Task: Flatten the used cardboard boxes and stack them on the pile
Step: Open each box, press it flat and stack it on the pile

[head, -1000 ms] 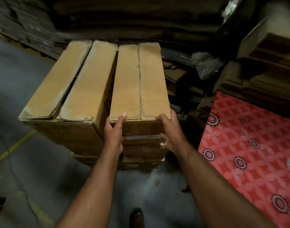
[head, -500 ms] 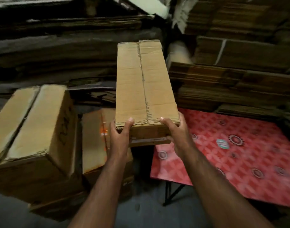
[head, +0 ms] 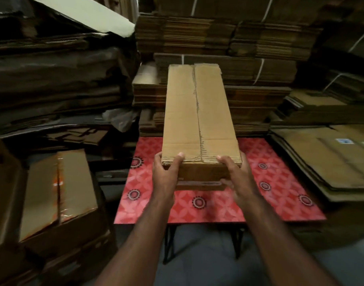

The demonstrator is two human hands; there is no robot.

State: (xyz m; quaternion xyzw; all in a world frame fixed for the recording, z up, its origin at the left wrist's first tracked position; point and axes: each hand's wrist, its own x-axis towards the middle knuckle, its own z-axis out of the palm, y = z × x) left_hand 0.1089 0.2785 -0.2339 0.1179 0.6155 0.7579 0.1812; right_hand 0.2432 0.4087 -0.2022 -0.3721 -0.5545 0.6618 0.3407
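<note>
While held out over the red table (head: 280, 176):
Box (head: 197, 116): long, flaps closed, carried level above the table, not set down.
Left hand (head: 166, 172): thumb on top edge, fingers curled under near corner.
Right hand (head: 237, 174): same clamp on the other corner (slightly blurred).
Next: probably lower flat onto the table, then split the top seam.
Pile (head: 321, 157): flattened sheets just right of the table.

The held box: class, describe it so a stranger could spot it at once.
Find the red patterned table amid stacked flattened cardboard. Above it, the left hand and right hand grip the near end of a long narrow box. Unlike its neighbours, it is unflattened, with a torn centre seam.
</note>
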